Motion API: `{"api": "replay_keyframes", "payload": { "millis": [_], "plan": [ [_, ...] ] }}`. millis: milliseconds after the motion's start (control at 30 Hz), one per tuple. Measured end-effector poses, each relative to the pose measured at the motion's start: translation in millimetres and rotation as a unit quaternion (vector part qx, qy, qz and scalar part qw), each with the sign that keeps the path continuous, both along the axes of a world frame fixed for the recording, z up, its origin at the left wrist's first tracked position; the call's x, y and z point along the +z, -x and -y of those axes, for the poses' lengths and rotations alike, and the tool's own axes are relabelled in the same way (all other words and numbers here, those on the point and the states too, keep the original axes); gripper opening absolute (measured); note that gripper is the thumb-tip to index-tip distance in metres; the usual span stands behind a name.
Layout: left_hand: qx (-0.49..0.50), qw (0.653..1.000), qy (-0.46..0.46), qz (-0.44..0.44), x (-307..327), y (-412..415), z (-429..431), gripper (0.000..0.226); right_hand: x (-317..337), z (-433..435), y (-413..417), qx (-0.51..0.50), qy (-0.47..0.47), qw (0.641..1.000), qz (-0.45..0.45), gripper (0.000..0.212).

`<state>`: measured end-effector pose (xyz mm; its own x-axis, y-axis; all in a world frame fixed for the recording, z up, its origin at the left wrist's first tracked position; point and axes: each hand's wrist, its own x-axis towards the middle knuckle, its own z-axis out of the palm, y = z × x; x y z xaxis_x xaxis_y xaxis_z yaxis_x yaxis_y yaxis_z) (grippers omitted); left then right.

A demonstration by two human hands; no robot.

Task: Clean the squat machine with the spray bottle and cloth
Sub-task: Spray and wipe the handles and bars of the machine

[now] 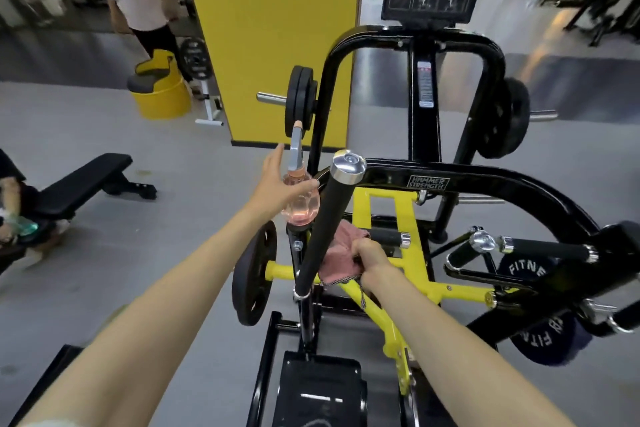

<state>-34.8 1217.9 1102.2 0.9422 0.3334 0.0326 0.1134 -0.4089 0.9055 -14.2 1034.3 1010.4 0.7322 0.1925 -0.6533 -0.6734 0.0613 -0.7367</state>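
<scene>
Honestly looks like mid-job on the squat machine (429, 180), nowhere near finished. Using the long black handle (320, 236) with the chrome cap as the reference: the spray bottle (298, 208) (clear, pinkish liquid inside) is just to its left, upright, its base seemingly sitting on a frame post. The left hand (277, 184) has it with the thumb laid across the front and one finger sticking straight up beside the trigger head. The other fingers are hidden behind, so I can't say how firm that hold is. Just right of the handle, the right hand (372, 256) is a closed fist bunched around the pink cloth (341, 262), pushing it against the yellow frame next to the short foam grip (386, 237). No wet streaks visible anywhere, so I can't tell what's already wiped. My guess at what's left: the chrome-capped grips (540, 248) far right of the handle and the footplate (318, 392) below it.
</scene>
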Motion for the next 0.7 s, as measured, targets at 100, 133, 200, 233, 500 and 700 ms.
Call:
{"api": "replay_keyframes", "payload": {
  "millis": [100,133,200,233,500,700],
  "plan": [
    [0.005,0.999,0.043,0.02,4.9,-17.3,3.0,0.103,8.7,4.2,1.1,-0.018,0.016,1.0,0.001,0.016],
    [0.013,0.999,0.042,0.026,3.8,-21.5,2.4,0.102,8.6,5.2,1.7,-0.023,0.024,0.999,-0.005,0.02],
    [0.009,0.998,0.038,0.045,1.1,-28.7,3.7,0.094,2.0,8.5,0.0,-0.024,0.043,0.999,-0.012,0.04],
    [0.006,0.998,0.042,0.053,0.0,-31.3,5.0,0.091,0.2,10.9,0.0,-0.022,0.054,0.998,-0.013,0.045],
    [0.089,0.992,0.02,0.082,-9.5,-35.9,17.0,0.037,-15.5,24.1,-1.9,-0.02,0.098,0.994,-0.047,0.031],
    [0.159,0.986,0.014,0.047,-6.3,-10.9,8.4,0.034,-21.9,32.2,-3.6,0.006,0.113,0.993,-0.04,0.035]
  ]
}}
